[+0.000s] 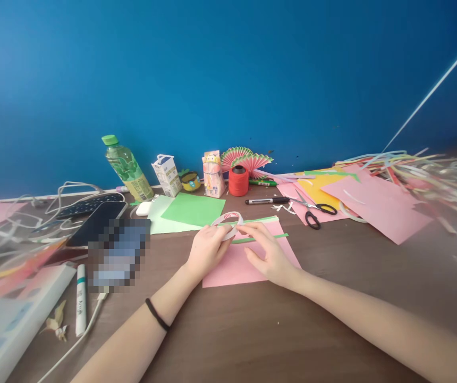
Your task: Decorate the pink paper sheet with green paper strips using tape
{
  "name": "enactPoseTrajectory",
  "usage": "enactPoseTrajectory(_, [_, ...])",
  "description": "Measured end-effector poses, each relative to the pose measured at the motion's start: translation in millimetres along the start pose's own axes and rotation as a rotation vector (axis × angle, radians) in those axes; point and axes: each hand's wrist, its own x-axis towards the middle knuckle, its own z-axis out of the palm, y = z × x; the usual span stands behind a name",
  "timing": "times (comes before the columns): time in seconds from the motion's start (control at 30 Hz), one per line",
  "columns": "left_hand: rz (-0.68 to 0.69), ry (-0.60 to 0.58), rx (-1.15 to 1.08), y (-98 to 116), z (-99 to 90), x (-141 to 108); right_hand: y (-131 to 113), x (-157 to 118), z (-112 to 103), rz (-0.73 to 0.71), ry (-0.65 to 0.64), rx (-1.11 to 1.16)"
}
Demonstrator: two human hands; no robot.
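Note:
My left hand (208, 247) is closed around a roll of white tape (234, 217), held tilted above the paper. At the roll's right side is my right hand (272, 252); its fingertips are at the tape, and the thumb is spread away from them. Whether the right fingers pinch a tape end is too small to make out. Below both hands lies a sheet of pink paper (228, 271) with a green strip (280, 236) across its upper part. A pale strip with a green edge runs along the sheet's far side.
Green paper (194, 208), black-handled scissors (313, 219), and a black marker (266, 201) lie beyond my hands. A bottle (128, 170), a carton (167, 175) and red thread (238, 182) stand by the wall. Phones and cables are left; pink sheets (388, 213) and paper strips right.

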Motion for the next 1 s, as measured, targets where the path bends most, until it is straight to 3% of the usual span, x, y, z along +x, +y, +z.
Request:
enactPoseTrajectory(0.43, [0.073,0.1,0.089,-1.6,0.9,0.0,-2.2,-1.1,0.1,-0.055,0.013,-0.007])
enactPoseTrajectory(0.67, [0.185,0.197,0.179,3.2,2.4,2.1,-2.4,5.1,2.5,0.007,0.102,0.024])
enactPoseTrajectory(1.0, [0.317,0.212,0.407,10.8,-3.8,5.5,-5.4,12.1,-1.8,0.18,0.112,0.14])
